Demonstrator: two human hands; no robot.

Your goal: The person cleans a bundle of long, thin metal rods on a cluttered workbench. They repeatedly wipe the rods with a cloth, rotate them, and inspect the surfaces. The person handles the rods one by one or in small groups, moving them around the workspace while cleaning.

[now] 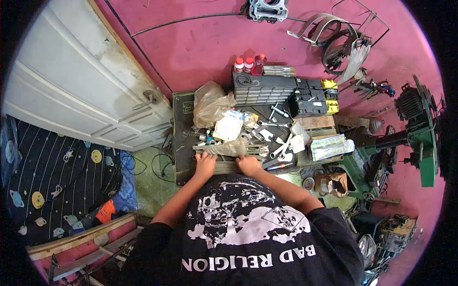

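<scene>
A bundle of long thin rods [257, 149], partly covered by a crumpled brownish plastic wrapper [226, 148], lies across the near part of the workbench [183, 155]. My left hand [205, 163] has its fingers bent over the near side of the bundle, toward its left end. Farther right, my right hand [248, 165] grips near the wrapper's right end, fingertips curled and partly hidden. More thin rods [225, 167] lie side by side between my hands and the bench's near edge. A whitish packet [228, 128] rests just beyond the wrapper.
Several spanners [281, 148] and a T-handle wrench [273, 113] lie to the right. Behind stand a small drawer cabinet [265, 90], black batteries [307, 102] and a plastic bag [212, 105]. A green drill press [420, 138] stands far right; a white door [86, 71] is left.
</scene>
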